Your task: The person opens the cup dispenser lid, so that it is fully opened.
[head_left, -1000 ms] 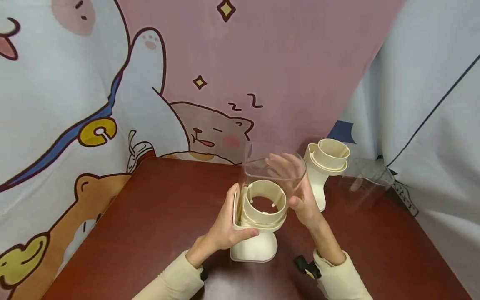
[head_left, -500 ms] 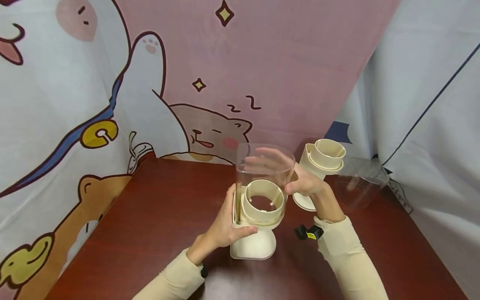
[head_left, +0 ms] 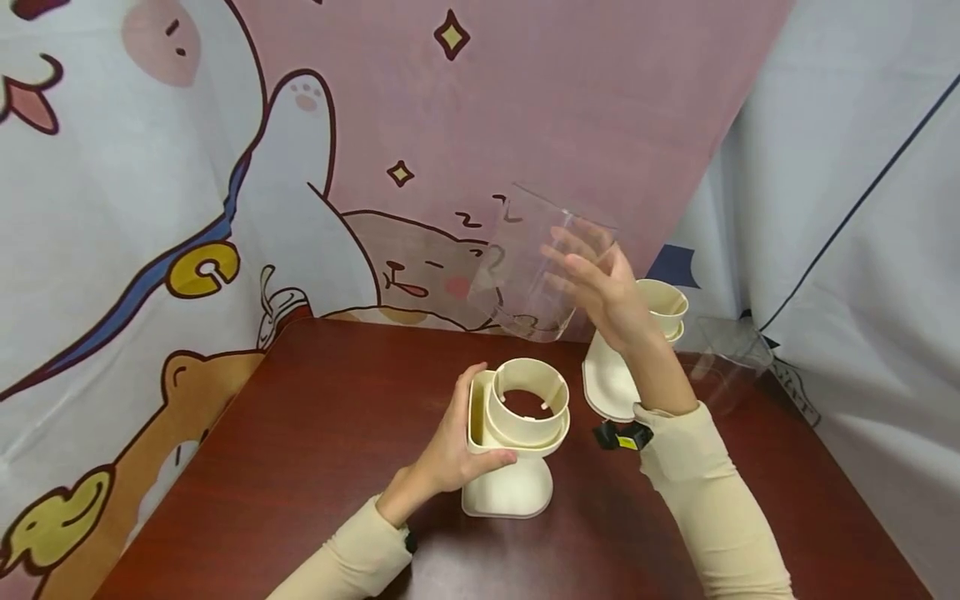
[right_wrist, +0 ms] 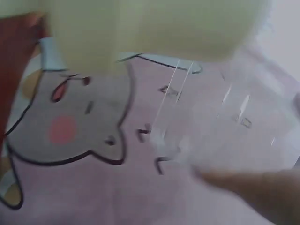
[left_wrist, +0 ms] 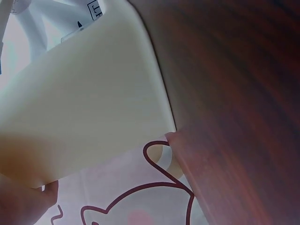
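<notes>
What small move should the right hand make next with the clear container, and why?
Probably set the clear container down on the bare table: the right hand holds it above the cream base, which the left hand grips.

cream bases: 2 (head_left: 510, 450) (head_left: 637, 350) | clear containers: 2, second one faint (head_left: 536, 267) (head_left: 731, 367) | hands: 2 (head_left: 450, 450) (head_left: 607, 287)
</notes>
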`<state>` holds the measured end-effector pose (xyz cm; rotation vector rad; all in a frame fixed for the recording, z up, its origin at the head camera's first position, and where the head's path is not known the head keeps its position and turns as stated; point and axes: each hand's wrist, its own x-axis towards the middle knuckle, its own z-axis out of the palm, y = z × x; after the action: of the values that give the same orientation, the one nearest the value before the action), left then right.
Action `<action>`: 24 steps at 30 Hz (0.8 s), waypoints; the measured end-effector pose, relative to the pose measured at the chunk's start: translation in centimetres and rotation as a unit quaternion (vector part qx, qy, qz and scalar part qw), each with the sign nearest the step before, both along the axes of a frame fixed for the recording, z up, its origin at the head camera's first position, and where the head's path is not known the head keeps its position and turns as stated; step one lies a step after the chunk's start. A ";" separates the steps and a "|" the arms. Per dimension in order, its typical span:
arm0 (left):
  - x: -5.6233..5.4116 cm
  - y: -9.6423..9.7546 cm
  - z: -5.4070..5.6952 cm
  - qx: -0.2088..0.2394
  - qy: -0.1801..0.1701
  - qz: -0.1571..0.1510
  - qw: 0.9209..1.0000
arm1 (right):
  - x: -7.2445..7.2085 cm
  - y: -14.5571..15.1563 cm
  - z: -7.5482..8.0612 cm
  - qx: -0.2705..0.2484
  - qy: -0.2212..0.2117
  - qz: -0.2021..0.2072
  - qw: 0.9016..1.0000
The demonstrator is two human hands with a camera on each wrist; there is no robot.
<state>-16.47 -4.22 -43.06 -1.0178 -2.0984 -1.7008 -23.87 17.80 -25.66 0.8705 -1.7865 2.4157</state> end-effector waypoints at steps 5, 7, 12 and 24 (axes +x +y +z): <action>0.0 -0.1 0.0 -0.006 0.001 0.003 1.000 | -1.8 -1.6 -2.6 0.145 -0.036 -0.204 0.968; -0.1 -0.1 0.0 -0.007 0.001 0.002 1.000 | -2.8 -1.8 -4.4 0.182 -0.031 -0.239 0.953; -0.1 0.0 0.1 -0.010 -0.003 -0.002 1.000 | -4.4 -1.6 -9.5 0.254 -0.038 -0.270 0.928; -0.2 -0.2 0.0 -0.011 -0.005 -0.002 1.000 | -5.3 -2.4 -17.5 0.250 -0.061 -0.320 0.912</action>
<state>-16.65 -4.46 -43.10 -1.0211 -2.1279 -1.6915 -29.14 15.41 -43.12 0.0751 -2.3095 1.6566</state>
